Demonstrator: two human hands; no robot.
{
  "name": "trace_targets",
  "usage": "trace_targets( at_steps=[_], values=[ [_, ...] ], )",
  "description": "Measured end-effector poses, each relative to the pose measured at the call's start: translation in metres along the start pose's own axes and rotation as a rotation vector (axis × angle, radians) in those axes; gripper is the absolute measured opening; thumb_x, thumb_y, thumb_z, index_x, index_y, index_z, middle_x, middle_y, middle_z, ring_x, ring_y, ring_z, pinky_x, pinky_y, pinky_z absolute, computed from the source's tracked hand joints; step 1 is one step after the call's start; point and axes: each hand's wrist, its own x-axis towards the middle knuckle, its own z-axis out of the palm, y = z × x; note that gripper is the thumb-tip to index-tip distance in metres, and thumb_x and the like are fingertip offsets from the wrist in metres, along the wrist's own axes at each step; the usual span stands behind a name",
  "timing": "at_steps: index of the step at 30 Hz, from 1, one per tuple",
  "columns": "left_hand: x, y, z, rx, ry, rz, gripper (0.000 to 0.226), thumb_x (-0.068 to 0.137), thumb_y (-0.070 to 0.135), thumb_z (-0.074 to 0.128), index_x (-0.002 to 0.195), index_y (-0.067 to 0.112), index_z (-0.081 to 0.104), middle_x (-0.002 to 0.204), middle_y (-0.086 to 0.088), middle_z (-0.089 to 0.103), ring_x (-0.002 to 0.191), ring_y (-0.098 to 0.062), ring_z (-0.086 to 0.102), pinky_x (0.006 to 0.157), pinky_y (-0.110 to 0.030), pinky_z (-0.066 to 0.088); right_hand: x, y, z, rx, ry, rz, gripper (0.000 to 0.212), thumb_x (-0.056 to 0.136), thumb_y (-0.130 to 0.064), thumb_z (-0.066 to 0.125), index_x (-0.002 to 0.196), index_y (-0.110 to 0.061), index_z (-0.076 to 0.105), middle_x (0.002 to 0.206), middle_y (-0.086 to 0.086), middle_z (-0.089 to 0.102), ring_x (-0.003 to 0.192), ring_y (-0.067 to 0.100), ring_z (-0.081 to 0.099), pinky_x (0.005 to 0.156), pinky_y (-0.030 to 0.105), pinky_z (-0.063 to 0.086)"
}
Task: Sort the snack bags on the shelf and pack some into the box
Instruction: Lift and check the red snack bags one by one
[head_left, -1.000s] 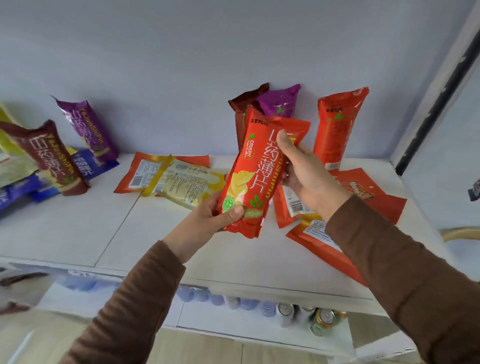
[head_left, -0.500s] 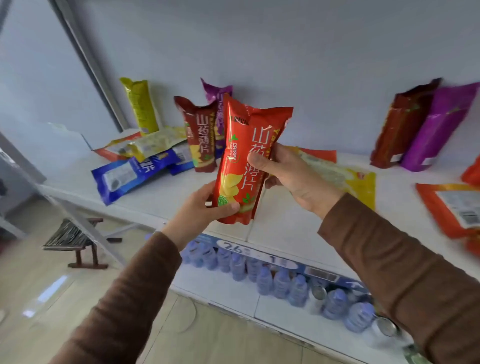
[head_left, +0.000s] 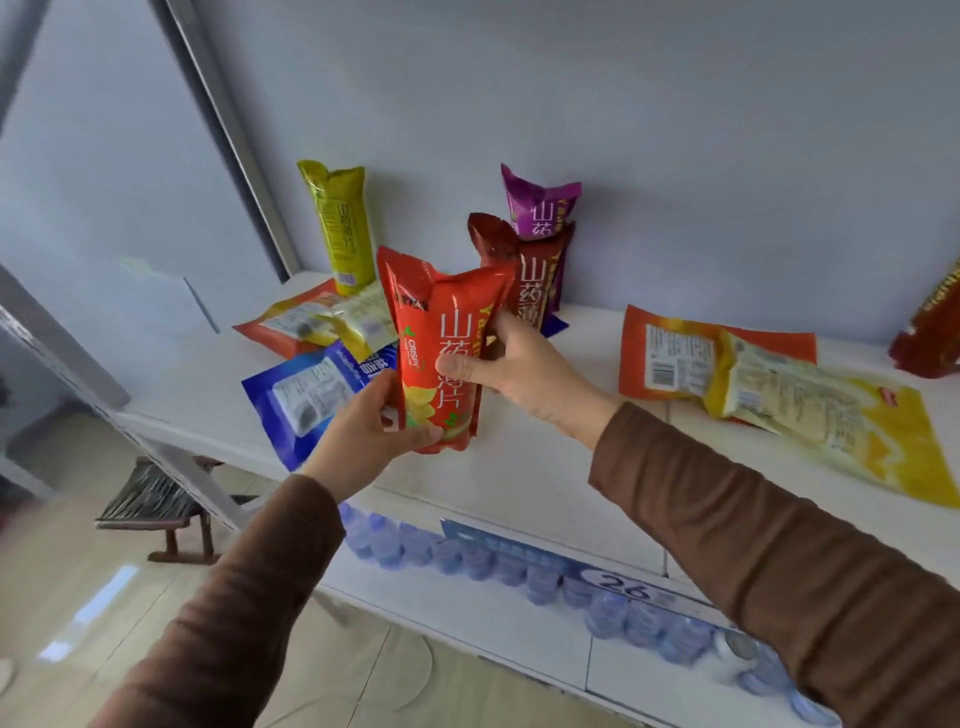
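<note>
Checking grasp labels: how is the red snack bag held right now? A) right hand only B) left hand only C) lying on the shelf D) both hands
D: the left hand grips the bottom of the red snack bag and the right hand grips its side, above the shelf.

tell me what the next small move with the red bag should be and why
Probably stand the red bag upright against the wall, in the gap between the yellow bag and the dark red bag. Both the left hand and right hand grip it upright above the shelf, and the bags at the wall already stand on end. No box is in view.
</note>
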Motion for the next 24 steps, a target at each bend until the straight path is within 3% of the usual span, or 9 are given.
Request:
trace_targets(
  at_steps=[3, 5, 7, 10, 13, 19, 24],
  values=[
    [0.019, -0.016, -0.012, 0.078, 0.012, 0.027, 0.056, 0.076, 0.041, 0.082, 0.124, 0.032, 0.057, 0.113, 0.014, 0.067, 0.102, -0.004, 0.062, 0.093, -0.032, 0.052, 0.024, -0.001, 0.013, -0.063, 0.035, -0.034, 0.061, 0.082, -0.045, 0.079, 0.134, -0.024, 0.054, 0.126, -0.008, 0.069, 0.118, 0.010, 0.063, 0.105, 0.044, 0.051],
    [0.029, -0.027, -0.020, 0.174, 0.016, 0.051, 0.067, 0.071, 0.061, 0.076, 0.127, 0.030, 0.057, 0.119, 0.010, 0.065, 0.108, -0.012, 0.059, 0.098, -0.040, 0.050, 0.035, -0.004, 0.017, -0.076, 0.084, -0.036, 0.052, 0.084, -0.045, 0.077, 0.128, -0.024, 0.057, 0.121, -0.010, 0.071, 0.114, 0.006, 0.065, 0.103, 0.041, 0.053],
    [0.038, -0.037, -0.025, 0.239, 0.014, 0.074, 0.074, 0.070, 0.067, 0.071, 0.131, 0.029, 0.056, 0.124, 0.006, 0.061, 0.112, -0.016, 0.053, 0.101, -0.042, 0.046, 0.042, -0.009, 0.021, -0.098, 0.126, -0.043, 0.050, 0.085, -0.048, 0.075, 0.126, -0.025, 0.058, 0.119, -0.012, 0.071, 0.114, 0.004, 0.065, 0.103, 0.041, 0.053],
    [0.048, -0.046, -0.030, 0.269, 0.005, 0.112, 0.071, 0.075, 0.056, 0.076, 0.135, 0.024, 0.055, 0.127, 0.002, 0.057, 0.116, -0.019, 0.047, 0.102, -0.040, 0.041, 0.048, -0.012, 0.029, -0.138, 0.164, -0.060, 0.054, 0.085, -0.053, 0.072, 0.129, -0.026, 0.058, 0.123, -0.011, 0.070, 0.118, 0.006, 0.063, 0.104, 0.043, 0.051],
    [0.058, -0.055, -0.033, 0.290, 0.007, 0.145, 0.071, 0.076, 0.056, 0.075, 0.135, 0.022, 0.055, 0.128, 0.000, 0.057, 0.118, -0.021, 0.047, 0.101, -0.039, 0.040, 0.050, -0.016, 0.040, -0.177, 0.205, -0.053, 0.053, 0.086, -0.051, 0.071, 0.130, -0.023, 0.058, 0.124, -0.010, 0.069, 0.116, 0.005, 0.064, 0.102, 0.043, 0.053],
    [0.057, -0.063, -0.035, 0.254, 0.053, 0.223, 0.072, 0.075, 0.050, 0.079, 0.133, 0.015, 0.053, 0.126, -0.008, 0.059, 0.116, -0.029, 0.050, 0.097, -0.042, 0.042, 0.043, -0.020, 0.057, -0.245, 0.287, 0.024, 0.072, 0.079, -0.065, 0.065, 0.137, -0.023, 0.053, 0.132, -0.006, 0.066, 0.123, 0.013, 0.062, 0.103, 0.047, 0.052],
    [0.043, -0.074, -0.042, 0.129, 0.125, 0.247, 0.058, 0.077, 0.042, 0.081, 0.118, 0.016, 0.049, 0.113, -0.004, 0.059, 0.102, -0.024, 0.053, 0.082, -0.039, 0.045, 0.028, -0.016, 0.063, -0.256, 0.372, 0.104, 0.064, 0.085, -0.052, 0.072, 0.138, -0.023, 0.053, 0.131, -0.006, 0.065, 0.119, 0.014, 0.063, 0.104, 0.046, 0.051]
  ],
)
